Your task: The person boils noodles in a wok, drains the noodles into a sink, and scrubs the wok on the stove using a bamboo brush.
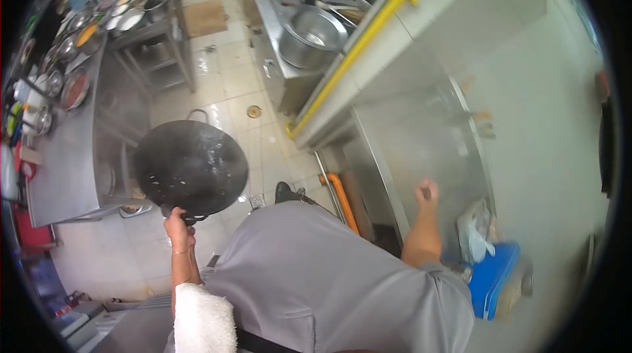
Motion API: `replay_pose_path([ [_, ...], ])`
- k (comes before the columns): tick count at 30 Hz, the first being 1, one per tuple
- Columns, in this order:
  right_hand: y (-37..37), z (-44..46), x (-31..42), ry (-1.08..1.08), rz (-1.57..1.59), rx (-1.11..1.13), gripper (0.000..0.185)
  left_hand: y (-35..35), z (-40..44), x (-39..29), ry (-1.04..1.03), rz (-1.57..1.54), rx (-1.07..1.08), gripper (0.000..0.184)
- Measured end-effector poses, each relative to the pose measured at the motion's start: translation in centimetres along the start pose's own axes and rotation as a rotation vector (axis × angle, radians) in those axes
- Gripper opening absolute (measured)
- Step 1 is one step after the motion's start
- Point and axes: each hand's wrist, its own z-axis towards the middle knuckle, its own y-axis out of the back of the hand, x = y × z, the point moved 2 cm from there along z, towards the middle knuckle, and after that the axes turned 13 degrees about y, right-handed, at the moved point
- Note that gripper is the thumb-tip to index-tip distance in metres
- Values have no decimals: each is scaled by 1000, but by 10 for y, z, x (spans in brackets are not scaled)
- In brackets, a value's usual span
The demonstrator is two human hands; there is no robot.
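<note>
With your left hand (176, 225) gripping the wok (192, 163), balance it level, clear of the edge of the desk (66, 155); whether your right hand (426, 191) holds anything, I can't tell.

Cannot fully make out the near handle (196, 219) of the wok (191, 161) under the left hand (176, 226), pale specks (153, 177) inside — too small — the blurred right hand (426, 194), or the dark object (606, 142) cut off at right.

Bright, hazy; glare on floor tiles (232, 108); fisheye-curved edges, black corners.
</note>
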Motion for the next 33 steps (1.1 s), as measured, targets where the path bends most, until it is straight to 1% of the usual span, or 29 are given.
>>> replay_pose_path([
  [1, 0, -8, 6, 45, -102, -267, 18, -14, -2, -6, -15, 16, 6, 17],
  [3, 69, 26, 4, -82, -1056, 39, 16, -40, 0, -30, -25, -8, 23, 14],
  [4, 78, 31, 3, -72, -1043, 45, 16, -52, -4, -46, -44, 36, 45, 12],
  [5, 88, 33, 2, -136, -1071, -51, 15, -61, -3, -61, -63, 80, 66, 10],
  [7, 111, 18, 12, -275, -1135, -249, 28, -63, 0, -71, -72, 68, 103, 8],
  [9, 10, 44, -17, -321, -1235, -366, 37, -97, 16, -127, -93, 74, 123, 8],
  [10, -45, 45, -15, -349, -1254, -391, 42, -111, 20, -149, -109, 61, 121, 8],
  [11, -100, 36, -7, -422, -1283, -402, 47, -121, 22, -167, -114, 71, 132, 8],
  [12, -75, 33, -21, -273, -1128, -471, 40, -130, 24, -185, -118, 82, 143, 8],
  [13, -72, 28, -23, -304, -1154, -662, 43, -140, 24, -200, -120, 71, 142, 8],
  [14, -68, 20, -25, -336, -1184, -757, 42, -152, 25, -218, -148, 92, 140, 7],
  [16, -70, 3, -30, -389, -1240, -832, 41, -168, 26, -248, -171, 110, 138, 7],
  [18, -74, -10, -33, -428, -1281, -878, 40, -177, 27, -275, -229, 110, 184, 6],
  [19, -77, -13, -35, -447, -1300, -896, 39, -184, 30, -286, -225, 108, 184, 6],
  [21, -96, -18, -38, -486, -1337, -937, 38, -214, 39, -331, -309, 36, 238, 5],
  [23, -117, -18, -39, -533, -1375, -970, 38, -240, 47, -377, -295, 50, 243, 6],
  [25, -136, -25, -43, -572, -1404, -1001, 38, -260, 66, -418, -325, 42, 314, 7],
  [26, -148, -29, -45, -587, -1421, -1017, 37, -274, 73, -440, -369, 31, 302, 8],
  [28, -176, -44, -46, -626, -1456, -1035, 38, -308, 97, -493, -389, 38, 340, 9],
  [29, -187, -55, -50, -642, -1469, -1054, 38, -319, 107, -511, -406, 20, 366, 10],
  [31, -201, -70, -55, -689, -1518, -1043, 38, -340, 138, -525, -407, 53, 412, 10],
  [32, -238, -89, -65, -763, -1561, -1030, 38, -375, 163, -573, -457, 65, 437, 9],
  [33, -256, -97, -68, -817, -1618, -1001, 39, -399, 175, -605, -499, 38, 445, 9],
])
